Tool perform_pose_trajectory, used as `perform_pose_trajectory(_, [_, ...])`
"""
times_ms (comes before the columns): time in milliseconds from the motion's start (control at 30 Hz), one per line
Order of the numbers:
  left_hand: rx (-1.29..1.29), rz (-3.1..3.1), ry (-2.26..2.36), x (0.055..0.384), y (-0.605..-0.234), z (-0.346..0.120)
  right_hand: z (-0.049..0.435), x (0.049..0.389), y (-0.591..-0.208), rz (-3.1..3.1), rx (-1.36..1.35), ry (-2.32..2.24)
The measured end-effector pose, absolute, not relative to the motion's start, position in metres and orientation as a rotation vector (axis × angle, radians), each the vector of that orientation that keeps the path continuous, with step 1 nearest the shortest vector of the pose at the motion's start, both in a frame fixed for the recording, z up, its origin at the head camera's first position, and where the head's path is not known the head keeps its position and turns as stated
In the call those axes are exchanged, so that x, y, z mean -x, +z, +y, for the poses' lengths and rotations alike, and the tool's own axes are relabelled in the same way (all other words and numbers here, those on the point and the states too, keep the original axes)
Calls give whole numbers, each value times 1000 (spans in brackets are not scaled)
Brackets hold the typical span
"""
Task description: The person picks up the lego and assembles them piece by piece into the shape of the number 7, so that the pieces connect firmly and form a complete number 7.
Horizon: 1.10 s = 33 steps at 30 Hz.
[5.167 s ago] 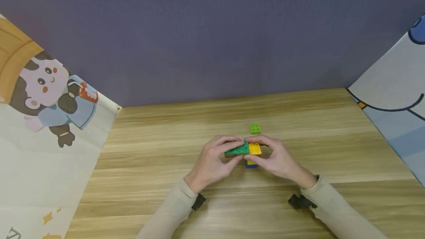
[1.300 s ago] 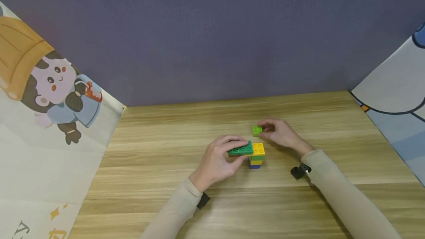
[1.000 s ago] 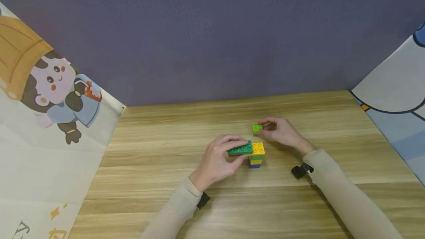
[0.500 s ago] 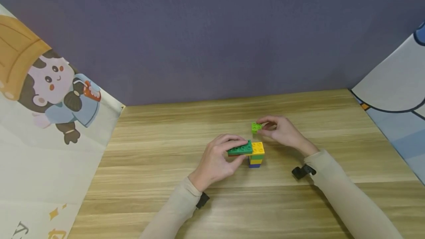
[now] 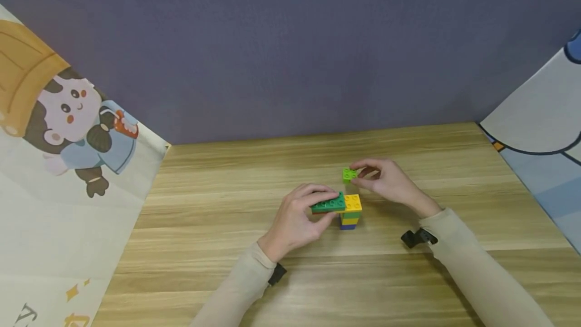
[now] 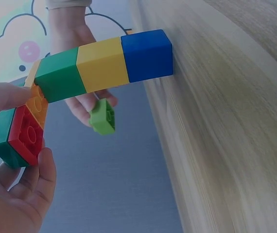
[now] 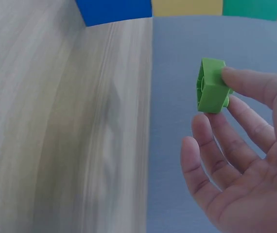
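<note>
A small tower of toy bricks stands on the table, with a blue brick (image 6: 148, 56) at the bottom, then a yellow brick (image 6: 102, 65) and a green brick (image 6: 60, 75). Across its top lies a longer yellow-orange brick (image 5: 352, 202) that juts out to the left. My left hand (image 5: 295, 216) grips this overhang, where a dark green brick (image 5: 329, 202) sits on top and a red brick (image 6: 27, 135) hangs underneath. Behind the tower, my right hand (image 5: 386, 181) pinches a lime green brick (image 7: 213, 86) between thumb and fingers, held above the tabletop and apart from the tower.
The wood-grain table (image 5: 204, 246) ends at a dark grey-purple wall (image 5: 290, 64) behind. Printed cartoon panels stand at the left (image 5: 41, 216) and right (image 5: 540, 115). Each wrist wears a black camera mount.
Earlier both hands were on the tower while the lime green brick lay behind it. The right hand has since gone to that brick and raised it slightly; the left hand keeps its hold.
</note>
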<state>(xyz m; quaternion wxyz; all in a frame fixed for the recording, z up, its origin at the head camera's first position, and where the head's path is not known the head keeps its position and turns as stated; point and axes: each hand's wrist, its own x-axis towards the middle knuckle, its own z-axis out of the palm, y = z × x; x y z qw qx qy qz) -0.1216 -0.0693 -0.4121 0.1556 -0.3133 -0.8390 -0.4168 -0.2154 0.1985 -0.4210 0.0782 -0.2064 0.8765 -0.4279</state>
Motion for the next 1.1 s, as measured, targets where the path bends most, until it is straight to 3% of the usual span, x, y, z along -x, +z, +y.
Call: perform_pose_trajectory(1100, [872,-2417,-1229,119,-412,-69,196,182,-384,2606,720,-1342])
